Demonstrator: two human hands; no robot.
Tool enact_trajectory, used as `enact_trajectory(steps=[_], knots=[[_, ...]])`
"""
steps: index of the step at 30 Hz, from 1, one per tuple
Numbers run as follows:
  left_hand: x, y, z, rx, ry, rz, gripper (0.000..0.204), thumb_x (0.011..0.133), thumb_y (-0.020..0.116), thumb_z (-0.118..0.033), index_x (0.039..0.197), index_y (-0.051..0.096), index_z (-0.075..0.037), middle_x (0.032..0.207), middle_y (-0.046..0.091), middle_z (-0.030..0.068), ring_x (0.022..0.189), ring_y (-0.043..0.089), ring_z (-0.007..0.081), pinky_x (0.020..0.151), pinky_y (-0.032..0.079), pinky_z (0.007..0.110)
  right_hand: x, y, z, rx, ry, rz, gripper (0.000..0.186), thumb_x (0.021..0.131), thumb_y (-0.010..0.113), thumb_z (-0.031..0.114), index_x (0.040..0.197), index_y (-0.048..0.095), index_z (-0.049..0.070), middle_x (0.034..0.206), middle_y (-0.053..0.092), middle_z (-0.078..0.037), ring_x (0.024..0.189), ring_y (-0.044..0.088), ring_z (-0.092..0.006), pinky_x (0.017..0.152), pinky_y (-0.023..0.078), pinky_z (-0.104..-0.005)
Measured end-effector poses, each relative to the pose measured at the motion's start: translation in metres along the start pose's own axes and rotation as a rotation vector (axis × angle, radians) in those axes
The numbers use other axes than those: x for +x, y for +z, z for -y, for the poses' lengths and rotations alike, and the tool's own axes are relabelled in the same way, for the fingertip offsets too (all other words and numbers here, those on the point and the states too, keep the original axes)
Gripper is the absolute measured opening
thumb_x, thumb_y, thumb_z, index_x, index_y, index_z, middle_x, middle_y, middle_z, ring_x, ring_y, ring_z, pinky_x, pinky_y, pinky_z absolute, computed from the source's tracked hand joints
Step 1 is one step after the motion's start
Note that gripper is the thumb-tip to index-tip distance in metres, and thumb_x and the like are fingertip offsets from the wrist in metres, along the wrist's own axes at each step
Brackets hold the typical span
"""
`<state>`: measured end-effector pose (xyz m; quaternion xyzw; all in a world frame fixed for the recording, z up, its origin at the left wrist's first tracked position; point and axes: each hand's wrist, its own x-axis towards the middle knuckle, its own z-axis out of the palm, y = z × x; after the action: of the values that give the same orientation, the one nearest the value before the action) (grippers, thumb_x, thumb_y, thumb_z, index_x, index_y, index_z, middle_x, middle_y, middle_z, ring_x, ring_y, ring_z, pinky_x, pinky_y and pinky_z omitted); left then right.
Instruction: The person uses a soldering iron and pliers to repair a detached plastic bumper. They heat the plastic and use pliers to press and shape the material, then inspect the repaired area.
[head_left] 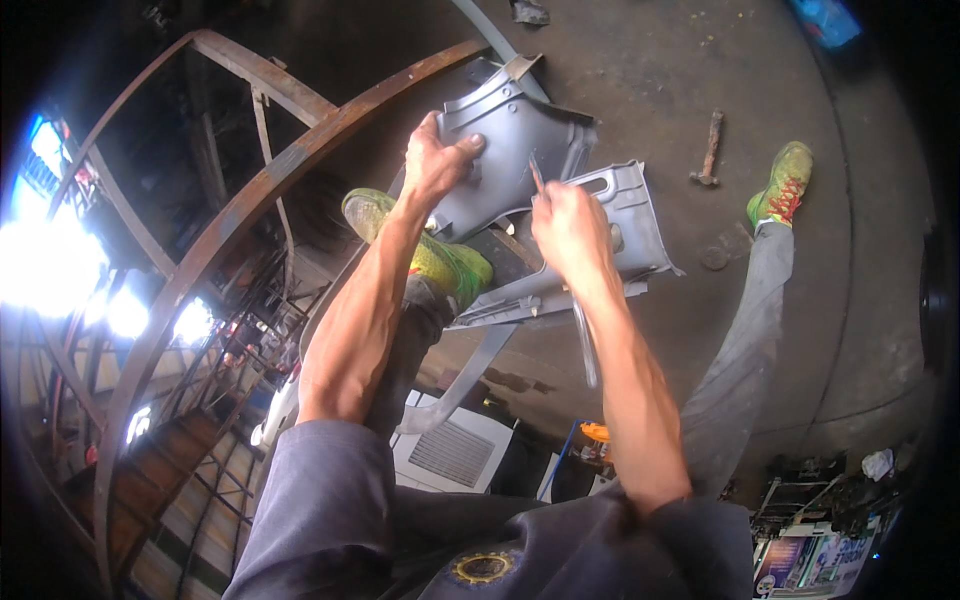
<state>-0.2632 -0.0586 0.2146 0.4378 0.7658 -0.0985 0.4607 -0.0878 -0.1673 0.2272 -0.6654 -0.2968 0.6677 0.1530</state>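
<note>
A grey moulded body panel (505,150), seemingly sheet metal, lies before me with its curved part raised. My left hand (437,165) grips the left edge of that part, thumb on the face and fingers behind it. In my right hand (573,235) is a long slim metal bar (585,345), its fingers closed round it. One end of the bar points up at the panel's face, and the other sticks out below my wrist. Whether the tip touches the panel I cannot tell. My left shoe (450,268), yellow-green, is against the panel's lower left side.
A hammer (710,150) lies on the floor to the right, between the panel and my right shoe (780,185). Along the left runs a curved, rusty metal frame (240,205). A white vented box (455,450) is low in view. A blue item (828,20) lies at the far right.
</note>
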Motion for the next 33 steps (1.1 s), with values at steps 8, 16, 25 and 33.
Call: enact_trajectory(steps=[8, 16, 25, 33], knots=[[-0.002, -0.002, 0.002, -0.006, 0.07, -0.002, 0.045, 0.077, 0.076, -0.014, 0.114, 0.059, 0.004, 0.09, 0.071, 0.0171, 0.077, 0.07, 0.0216, 0.071, 0.056, 0.035, -0.002, 0.005, 0.006, 0.013, 0.046, -0.025, 0.024, 0.09, 0.055, 0.019, 0.087, 0.065, -0.003, 0.08, 0.064, -0.028, 0.08, 0.064, -0.0463, 0.072, 0.05, -0.0506], [-0.007, 0.001, -0.007, -0.077, -0.002, 0.013, 0.041, 0.077, 0.076, -0.011, 0.112, 0.059, 0.004, 0.089, 0.071, 0.0151, 0.073, 0.068, 0.0188, 0.067, 0.056, 0.033, -0.007, 0.001, 0.004, -0.01, 0.04, -0.024, 0.024, 0.09, 0.056, 0.019, 0.084, 0.065, -0.002, 0.075, 0.063, -0.028, 0.077, 0.064, -0.0458, 0.069, 0.049, -0.0501], [-0.003, 0.001, 0.001, -0.053, 0.027, -0.014, 0.039, 0.078, 0.074, -0.009, 0.112, 0.059, 0.004, 0.088, 0.071, 0.0145, 0.071, 0.067, 0.0183, 0.064, 0.055, 0.032, 0.004, 0.003, -0.007, -0.01, -0.029, -0.037, 0.023, 0.089, 0.058, 0.019, 0.085, 0.065, -0.002, 0.078, 0.063, -0.027, 0.079, 0.064, -0.047, 0.069, 0.05, -0.0496], [-0.003, -0.001, 0.007, -0.067, 0.116, -0.005, 0.04, 0.077, 0.074, -0.01, 0.112, 0.059, 0.004, 0.089, 0.071, 0.0148, 0.075, 0.068, 0.0197, 0.068, 0.055, 0.033, 0.013, 0.003, 0.002, -0.019, -0.04, -0.03, 0.024, 0.09, 0.057, 0.018, 0.088, 0.066, -0.005, 0.083, 0.065, -0.029, 0.084, 0.065, -0.0441, 0.075, 0.051, -0.0471]])
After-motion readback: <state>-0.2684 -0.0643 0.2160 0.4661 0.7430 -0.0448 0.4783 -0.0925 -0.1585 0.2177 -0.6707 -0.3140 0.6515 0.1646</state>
